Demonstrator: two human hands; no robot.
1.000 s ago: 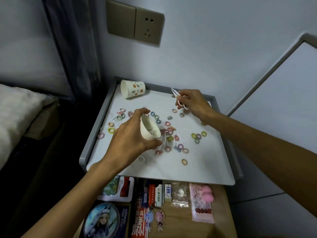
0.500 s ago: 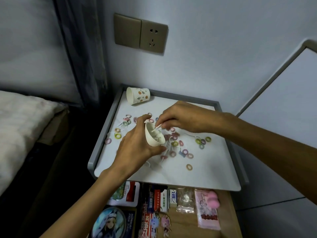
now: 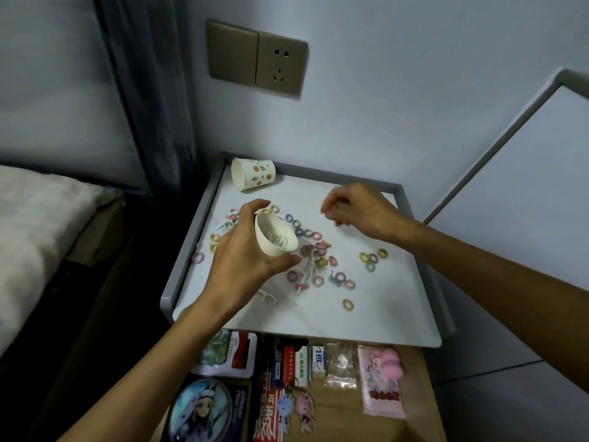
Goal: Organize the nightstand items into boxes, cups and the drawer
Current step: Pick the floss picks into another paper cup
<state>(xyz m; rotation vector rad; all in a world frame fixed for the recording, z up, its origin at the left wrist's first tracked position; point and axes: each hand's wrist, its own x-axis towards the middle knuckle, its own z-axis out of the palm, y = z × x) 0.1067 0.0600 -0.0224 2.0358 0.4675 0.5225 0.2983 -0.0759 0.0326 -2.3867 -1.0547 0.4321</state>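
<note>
My left hand (image 3: 242, 253) grips a small white cup (image 3: 274, 237), tilted toward me above the white nightstand top (image 3: 366, 314); white floss picks lie inside it. More floss picks (image 3: 306, 269) and several small coloured hair rings (image 3: 371, 258) are scattered on the top under and beside the cup. My right hand (image 3: 360, 208) hovers over the back right of the top, blurred, fingers loosely curled downward, nothing visible in them. A patterned paper cup (image 3: 251, 173) lies on its side at the back left corner.
The top has a raised grey rim (image 3: 185, 260). Below it the wooden drawer (image 3: 414, 393) stands open, holding packets, small boxes (image 3: 315, 358), keychains, a round badge (image 3: 204, 409) and a pink pouch (image 3: 382, 381). A bed (image 3: 38, 237) lies left; a wall socket (image 3: 280, 67) sits above.
My right hand carried floss picks from the back of the top to the white cup, left them in it, then drew back to the right. My left hand kept holding the cup.
</note>
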